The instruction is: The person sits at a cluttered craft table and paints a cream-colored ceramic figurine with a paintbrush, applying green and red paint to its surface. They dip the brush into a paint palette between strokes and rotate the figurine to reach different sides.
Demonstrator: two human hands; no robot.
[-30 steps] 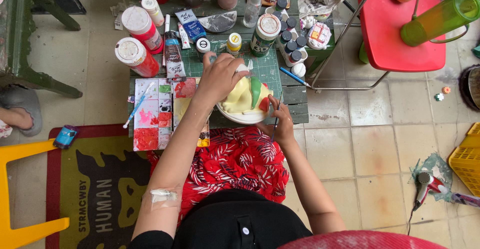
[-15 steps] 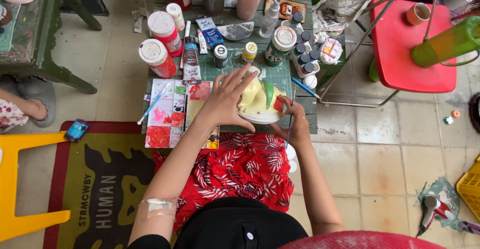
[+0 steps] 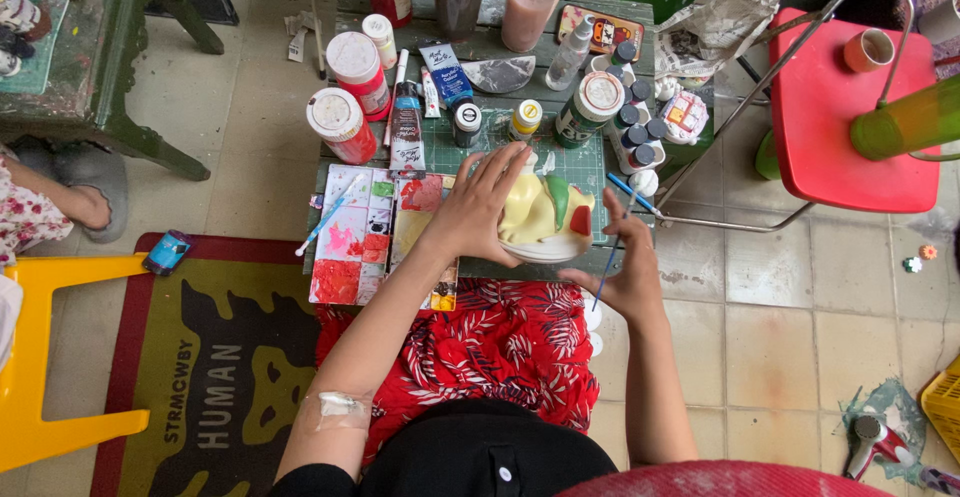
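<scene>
Gripping fingers (image 3: 500, 172) spread over pale figurine (image 3: 545, 219); paintbrush (image 3: 608, 257) pinched.

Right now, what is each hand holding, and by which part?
The left hand grips the pale yellow figurine by its top left side. The right hand holds a thin blue paintbrush around mid-handle.

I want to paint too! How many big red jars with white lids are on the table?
2. One red jar stands above the paint palette; the other red jar is just behind it. More may be hidden beyond the top edge.
</scene>
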